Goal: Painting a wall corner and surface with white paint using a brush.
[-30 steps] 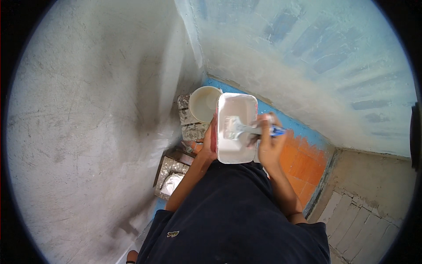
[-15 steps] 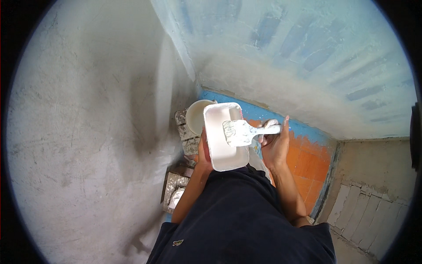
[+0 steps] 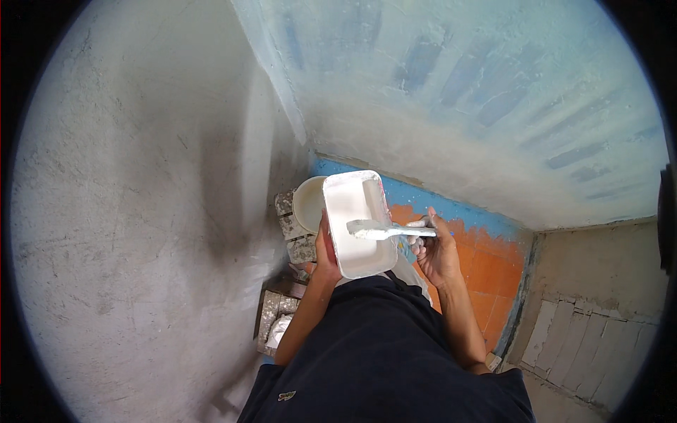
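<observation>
My left hand (image 3: 326, 252) grips a white rectangular tub (image 3: 340, 247) by its left side, tilted before my body. White paint coats its inner walls and floor. On the right, my right hand (image 3: 438, 257) is closed round the handle of a wide flat paintbrush (image 3: 375, 230), smeared white all over. The brush's head lies over the tub's opening, turned nearly edge-on. I cannot tell whether its tip touches the paint. White smears mark the right fingers.
Behind the tub stands a round pale bucket (image 3: 307, 204) on a paint-spattered wooden step (image 3: 302, 248). A grey wall (image 3: 141, 211) rises close on the left; a patchy blue-white wall (image 3: 458, 92) lies ahead. The floor has orange tiles (image 3: 486, 264) with a blue border (image 3: 416, 194).
My right hand has rolled the brush from broad side up to nearly edge-on and lowered it slightly toward me. The tub has shifted slightly nearer and left in the view.
</observation>
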The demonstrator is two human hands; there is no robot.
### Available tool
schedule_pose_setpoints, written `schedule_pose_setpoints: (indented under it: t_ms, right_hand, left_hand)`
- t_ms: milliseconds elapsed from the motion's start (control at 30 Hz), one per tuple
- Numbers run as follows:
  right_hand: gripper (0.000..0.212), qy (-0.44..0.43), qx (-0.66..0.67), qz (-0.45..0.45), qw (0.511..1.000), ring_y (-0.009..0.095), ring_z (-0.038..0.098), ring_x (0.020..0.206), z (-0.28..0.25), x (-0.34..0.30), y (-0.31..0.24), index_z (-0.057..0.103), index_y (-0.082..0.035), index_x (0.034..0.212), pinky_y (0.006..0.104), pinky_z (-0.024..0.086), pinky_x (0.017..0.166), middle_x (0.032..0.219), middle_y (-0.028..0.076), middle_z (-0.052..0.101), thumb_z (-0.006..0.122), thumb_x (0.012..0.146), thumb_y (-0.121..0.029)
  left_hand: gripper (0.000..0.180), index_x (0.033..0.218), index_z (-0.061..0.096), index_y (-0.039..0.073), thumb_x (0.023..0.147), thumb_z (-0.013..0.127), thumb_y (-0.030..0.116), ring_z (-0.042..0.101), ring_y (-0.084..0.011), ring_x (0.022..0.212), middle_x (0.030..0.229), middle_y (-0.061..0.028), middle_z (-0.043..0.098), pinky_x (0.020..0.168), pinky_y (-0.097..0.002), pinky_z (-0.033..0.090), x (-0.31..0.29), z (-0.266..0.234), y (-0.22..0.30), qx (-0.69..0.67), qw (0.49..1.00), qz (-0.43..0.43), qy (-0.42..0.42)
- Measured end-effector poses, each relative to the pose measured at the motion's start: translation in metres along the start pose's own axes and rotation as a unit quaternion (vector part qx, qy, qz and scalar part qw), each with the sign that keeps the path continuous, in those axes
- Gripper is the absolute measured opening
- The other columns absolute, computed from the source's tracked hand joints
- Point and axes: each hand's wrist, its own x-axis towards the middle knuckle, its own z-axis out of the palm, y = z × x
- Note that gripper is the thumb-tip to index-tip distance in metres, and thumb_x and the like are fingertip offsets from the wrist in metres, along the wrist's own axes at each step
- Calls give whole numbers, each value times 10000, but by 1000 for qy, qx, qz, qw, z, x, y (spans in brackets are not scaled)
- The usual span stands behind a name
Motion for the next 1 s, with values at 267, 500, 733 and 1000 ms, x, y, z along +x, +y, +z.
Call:
schedule_pose_setpoints:
  t_ms: [267,500,733,1000]
  right_hand:
    - [643,-47,73,10,996,122,508,419,-10,14,14,574,-113,731,208,390,369,625,63,621,440,1019,-673]
    - [499,-29,55,-10,998,79,497,497,-5,12,8,635,-30,925,180,418,452,672,47,613,525,1040,-503]
    - [351,-212,144,-86,963,194,694,777,-27,24,6,616,91,1224,257,574,718,940,181,711,573,987,-165]
    - [429,-220,146,-112,958,180,706,892,-29,78,-29,550,77,1379,236,589,775,1094,191,709,636,994,-91]
  left_hand:
    - [597,1473,500,93,1051,499,515,618,-260,1238,1374,-100,618,1062,-445,508,-2,-5,4,19,999,24,18]
    - [588,1491,483,104,1062,462,505,604,-274,1269,1400,-107,606,1070,-461,506,10,-2,5,-10,1000,12,-4]
    - [609,1529,432,123,1068,407,520,577,-314,1304,1467,-105,552,1095,-504,481,35,8,1,0,1000,29,6]
    - [559,1501,462,126,1090,335,482,623,-268,1255,1409,-81,603,1039,-450,532,65,8,16,60,993,76,62]
